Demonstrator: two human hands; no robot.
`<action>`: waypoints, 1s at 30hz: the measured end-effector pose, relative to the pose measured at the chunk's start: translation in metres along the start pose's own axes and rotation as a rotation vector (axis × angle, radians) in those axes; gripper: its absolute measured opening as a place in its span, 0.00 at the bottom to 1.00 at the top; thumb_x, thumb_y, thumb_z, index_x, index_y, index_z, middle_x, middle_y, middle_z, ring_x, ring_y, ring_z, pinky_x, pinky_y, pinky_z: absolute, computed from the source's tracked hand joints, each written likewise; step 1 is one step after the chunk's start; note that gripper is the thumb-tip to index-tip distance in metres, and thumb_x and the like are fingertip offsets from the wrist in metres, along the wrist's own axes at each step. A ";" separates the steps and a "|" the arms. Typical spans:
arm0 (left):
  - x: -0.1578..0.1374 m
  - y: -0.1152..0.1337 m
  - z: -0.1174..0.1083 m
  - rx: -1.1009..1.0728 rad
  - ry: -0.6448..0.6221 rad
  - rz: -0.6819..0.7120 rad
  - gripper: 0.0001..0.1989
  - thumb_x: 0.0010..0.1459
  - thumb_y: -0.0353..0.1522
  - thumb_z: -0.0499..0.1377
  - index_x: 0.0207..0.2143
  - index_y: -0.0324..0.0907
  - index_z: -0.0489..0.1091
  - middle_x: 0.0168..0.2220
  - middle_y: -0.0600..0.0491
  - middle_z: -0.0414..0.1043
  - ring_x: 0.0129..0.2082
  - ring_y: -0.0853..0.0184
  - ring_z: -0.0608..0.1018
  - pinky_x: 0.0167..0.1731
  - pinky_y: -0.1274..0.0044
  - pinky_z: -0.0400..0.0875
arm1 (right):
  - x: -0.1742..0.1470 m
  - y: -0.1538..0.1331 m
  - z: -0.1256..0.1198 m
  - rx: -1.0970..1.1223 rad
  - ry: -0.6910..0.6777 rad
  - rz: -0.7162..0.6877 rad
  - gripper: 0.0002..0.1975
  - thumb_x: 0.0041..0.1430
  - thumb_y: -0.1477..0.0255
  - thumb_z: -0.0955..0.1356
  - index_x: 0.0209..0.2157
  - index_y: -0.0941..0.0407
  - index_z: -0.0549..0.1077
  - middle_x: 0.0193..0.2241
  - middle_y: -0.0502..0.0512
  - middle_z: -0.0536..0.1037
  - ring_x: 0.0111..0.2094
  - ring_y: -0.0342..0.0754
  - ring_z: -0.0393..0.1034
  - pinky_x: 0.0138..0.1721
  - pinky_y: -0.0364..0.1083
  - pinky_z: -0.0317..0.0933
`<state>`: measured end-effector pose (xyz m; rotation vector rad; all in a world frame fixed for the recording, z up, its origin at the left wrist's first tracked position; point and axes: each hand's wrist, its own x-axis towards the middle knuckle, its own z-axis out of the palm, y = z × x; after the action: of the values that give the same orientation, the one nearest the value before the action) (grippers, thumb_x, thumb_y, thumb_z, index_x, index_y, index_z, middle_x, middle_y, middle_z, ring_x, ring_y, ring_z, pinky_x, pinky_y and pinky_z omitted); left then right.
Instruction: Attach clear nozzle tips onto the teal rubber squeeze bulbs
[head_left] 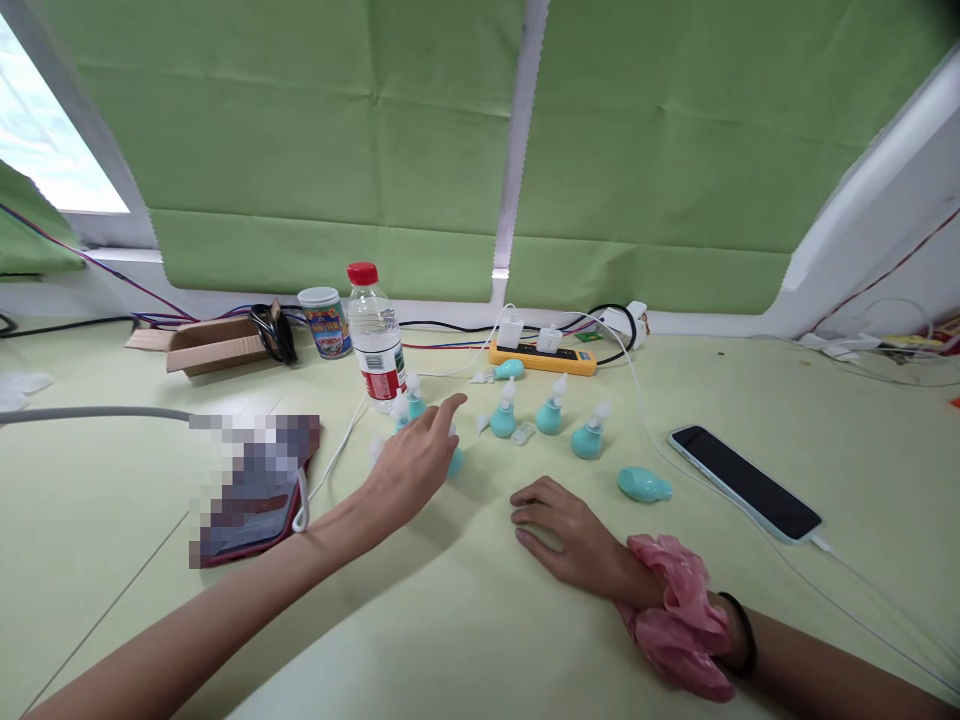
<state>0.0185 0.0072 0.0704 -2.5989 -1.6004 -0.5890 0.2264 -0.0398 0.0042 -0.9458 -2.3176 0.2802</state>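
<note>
My left hand [420,455] reaches over the table among small teal squeeze bulbs with clear nozzles. Its index finger is stretched out; the other fingers are partly hidden. One teal bulb [455,459] shows just beside and partly behind it, and another bulb [415,405] stands behind it. Resting on the tabletop, my right hand [566,532] has loosely bent, separated fingers and holds nothing. Upright beyond the hands are three nozzled bulbs: one at left [503,418], a middle one [550,416] and a right one [586,441]. A bare teal bulb [643,485] lies on its side right of my right hand.
Small clear pieces [523,433] lie among the bulbs. Behind are a bottle [379,345], a can [325,322], an open cardboard box [217,345] and a yellow power strip [541,358]. One phone [746,482] lies right, another [255,520] left. Cables cross the table.
</note>
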 end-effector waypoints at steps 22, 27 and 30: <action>0.005 -0.015 0.007 0.318 0.329 0.299 0.09 0.54 0.27 0.48 0.37 0.37 0.63 0.46 0.39 0.58 0.44 0.55 0.65 0.28 0.70 0.70 | -0.004 0.015 0.008 -0.125 0.085 0.116 0.13 0.53 0.79 0.58 0.40 0.57 0.66 0.45 0.60 0.64 0.48 0.48 0.58 0.46 0.49 0.59; -0.008 0.001 0.024 0.235 0.407 0.774 0.10 0.53 0.25 0.48 0.39 0.35 0.62 0.44 0.40 0.62 0.49 0.55 0.62 0.42 0.65 0.64 | -0.002 0.020 0.008 -0.230 0.144 0.183 0.11 0.50 0.77 0.62 0.37 0.57 0.68 0.39 0.60 0.68 0.41 0.52 0.61 0.40 0.53 0.60; -0.015 0.020 0.043 0.181 0.260 0.655 0.14 0.53 0.24 0.47 0.44 0.32 0.59 0.48 0.35 0.57 0.51 0.51 0.59 0.43 0.64 0.63 | 0.000 0.017 0.008 -0.148 0.131 0.147 0.10 0.51 0.80 0.60 0.33 0.57 0.69 0.33 0.58 0.68 0.37 0.49 0.63 0.37 0.50 0.61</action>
<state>0.0429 -0.0053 0.0285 -2.5518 -0.6313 -0.6450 0.2310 -0.0267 -0.0091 -1.1740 -2.1765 0.1041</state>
